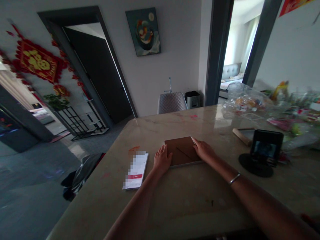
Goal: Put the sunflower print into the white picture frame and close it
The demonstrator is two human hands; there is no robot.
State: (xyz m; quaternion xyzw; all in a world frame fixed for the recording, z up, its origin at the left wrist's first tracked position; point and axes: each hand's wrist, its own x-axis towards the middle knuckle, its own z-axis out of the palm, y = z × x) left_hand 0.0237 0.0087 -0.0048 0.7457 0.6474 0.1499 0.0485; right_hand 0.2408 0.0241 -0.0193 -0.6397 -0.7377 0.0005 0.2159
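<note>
**Left hand, right hand on brown board**

Board lies flat, lower middle of frame, on marble counter. Left fingers spread wide against its left edge; right fingers narrow, over its right edge. White paper lies nearby, left.

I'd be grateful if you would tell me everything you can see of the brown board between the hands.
The brown board is a flat rectangle with a matte face, a pale edge and a thin dark diagonal line. It lies flat on the stone-look counter, with the left hand against one side and the right hand on the opposite side.
</note>
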